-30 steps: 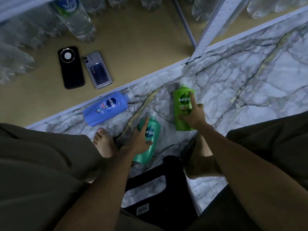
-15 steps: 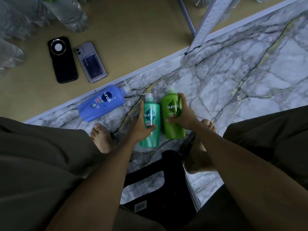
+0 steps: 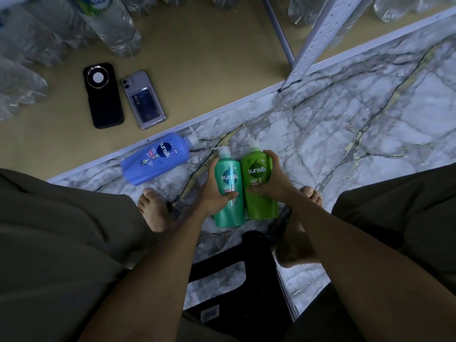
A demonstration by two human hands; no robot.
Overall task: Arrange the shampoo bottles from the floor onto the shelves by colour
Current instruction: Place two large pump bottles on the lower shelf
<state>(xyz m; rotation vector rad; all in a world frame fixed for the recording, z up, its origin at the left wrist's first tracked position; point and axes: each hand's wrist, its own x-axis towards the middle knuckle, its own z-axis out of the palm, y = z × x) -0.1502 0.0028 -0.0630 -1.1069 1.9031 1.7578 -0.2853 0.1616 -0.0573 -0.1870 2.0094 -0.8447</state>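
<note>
Head view, looking down past both forearms to a marbled floor (image 3: 370, 144). Left hand (image 3: 214, 193) grips the teal shampoo bottle (image 3: 228, 193) at centre frame, fingers curled round its left side with the thumb across the lower label. Right hand (image 3: 272, 178) grips the green shampoo bottle (image 3: 259, 188) just right of it, fingers wrapped over the shoulder and the far side. The two bottles sit side by side, touching or nearly so, caps pointing toward the top of the frame; cannot tell whether they are raised off the floor or resting on it. The blue shampoo bottle (image 3: 156, 161) lies on its side on the floor at centre left, untouched, close to the front edge of the bottom shelf (image 3: 209, 77). That tan shelf fills the upper part of the frame and carries two phones (image 3: 124, 98) at upper left and clear water bottles (image 3: 108, 23) along the top edge; no shampoo bottle is visible on it. Judgement: task at an early stage. Two of the three visible bottles are in hand, none is shelved in this view, and the blue one remains to be collected. Higher shelves are out of frame, so their contents are unknown. A black stool (image 3: 237, 280) sits at bottom centre between the person's bare feet.
</note>
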